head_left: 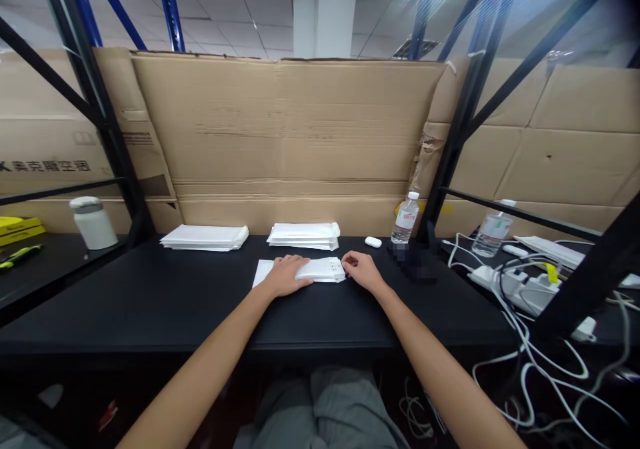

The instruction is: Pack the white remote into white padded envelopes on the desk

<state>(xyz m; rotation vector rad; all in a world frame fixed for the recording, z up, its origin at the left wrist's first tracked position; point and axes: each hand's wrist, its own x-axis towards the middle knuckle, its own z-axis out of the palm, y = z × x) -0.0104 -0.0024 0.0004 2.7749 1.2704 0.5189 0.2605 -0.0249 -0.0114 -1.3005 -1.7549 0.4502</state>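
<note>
A small stack of flat white envelopes [321,269] lies on the black table in front of me, with small dark marks printed near its right end. My left hand [287,274] rests flat over the left part of the stack, fingers stretched out. White paper [262,270] shows beyond that hand's left side. At the stack's right end, my right hand [361,268] has its fingers curled together on the edge. Its fingertips are partly hidden. Behind are two more white stacks, a left one [204,237] and a middle one [304,235].
Cardboard [300,129] walls the table's back. At the right are a small white case [373,241], a water bottle [405,219] and a blurred dark object [413,262]. Beyond the right post lie a power strip [520,285] and tangled cables. A white flask [94,223] stands left.
</note>
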